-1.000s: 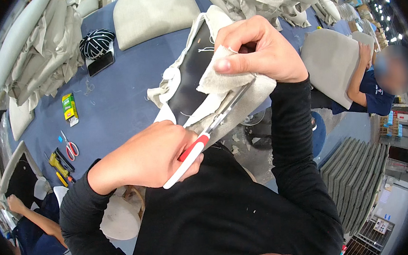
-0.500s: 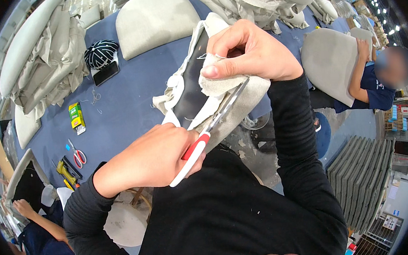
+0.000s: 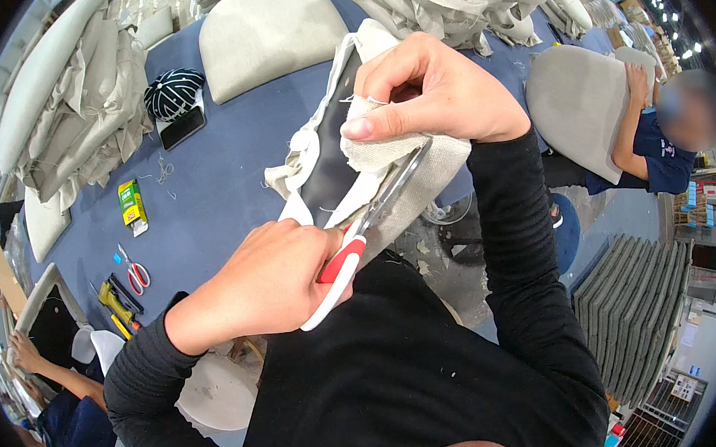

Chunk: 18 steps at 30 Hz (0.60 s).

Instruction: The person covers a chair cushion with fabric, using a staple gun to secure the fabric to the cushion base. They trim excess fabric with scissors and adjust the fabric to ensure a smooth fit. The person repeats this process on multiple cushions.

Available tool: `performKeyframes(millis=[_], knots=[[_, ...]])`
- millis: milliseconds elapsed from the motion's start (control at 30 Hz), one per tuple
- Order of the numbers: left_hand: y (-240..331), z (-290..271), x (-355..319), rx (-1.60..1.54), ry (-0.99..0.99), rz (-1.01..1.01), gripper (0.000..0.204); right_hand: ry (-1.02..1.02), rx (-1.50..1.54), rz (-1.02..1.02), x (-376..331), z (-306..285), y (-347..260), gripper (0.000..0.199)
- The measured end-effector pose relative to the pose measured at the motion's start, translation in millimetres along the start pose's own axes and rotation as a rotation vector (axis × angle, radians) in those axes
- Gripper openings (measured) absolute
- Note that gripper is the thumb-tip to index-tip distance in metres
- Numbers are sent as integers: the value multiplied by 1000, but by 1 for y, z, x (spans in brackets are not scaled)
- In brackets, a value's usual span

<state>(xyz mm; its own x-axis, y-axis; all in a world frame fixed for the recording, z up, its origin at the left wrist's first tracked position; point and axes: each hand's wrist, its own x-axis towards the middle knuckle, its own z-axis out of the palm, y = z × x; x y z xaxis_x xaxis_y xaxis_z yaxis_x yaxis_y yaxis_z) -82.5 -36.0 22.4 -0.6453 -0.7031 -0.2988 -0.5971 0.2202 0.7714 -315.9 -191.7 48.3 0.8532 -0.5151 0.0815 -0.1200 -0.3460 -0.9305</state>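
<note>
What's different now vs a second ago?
The right hand moved slightly left with the pinched fabric; the red-and-white scissors shifted left at the tip. Nothing was taken or released: the left hand keeps the scissors. Phone and yellow-green box stay put on the table.

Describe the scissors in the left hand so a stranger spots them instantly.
Start at the big blue table and move down the picture to the left hand. The held scissors have a red-and-white handle, their blades slanting up and right against pale fabric. A second pair lies on the table beside a yellow tool; only the first is gripped.
</note>
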Motion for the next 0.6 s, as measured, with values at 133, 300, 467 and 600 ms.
performKeyframes(millis=[133,300,467,600], knots=[[3,-2,1,-161,-78,-56,17,-5,5,-11,-1,-1,6,29],[1,9,-7,-174,4,-3,16,0,73,87,-2,4,-6,27],[13,-5,-6,-63,-53,-26,18,17,37,52,2,8,-1,29],[0,0,-10,-26,0,38,19,-5,65,80,4,6,-8,32]])
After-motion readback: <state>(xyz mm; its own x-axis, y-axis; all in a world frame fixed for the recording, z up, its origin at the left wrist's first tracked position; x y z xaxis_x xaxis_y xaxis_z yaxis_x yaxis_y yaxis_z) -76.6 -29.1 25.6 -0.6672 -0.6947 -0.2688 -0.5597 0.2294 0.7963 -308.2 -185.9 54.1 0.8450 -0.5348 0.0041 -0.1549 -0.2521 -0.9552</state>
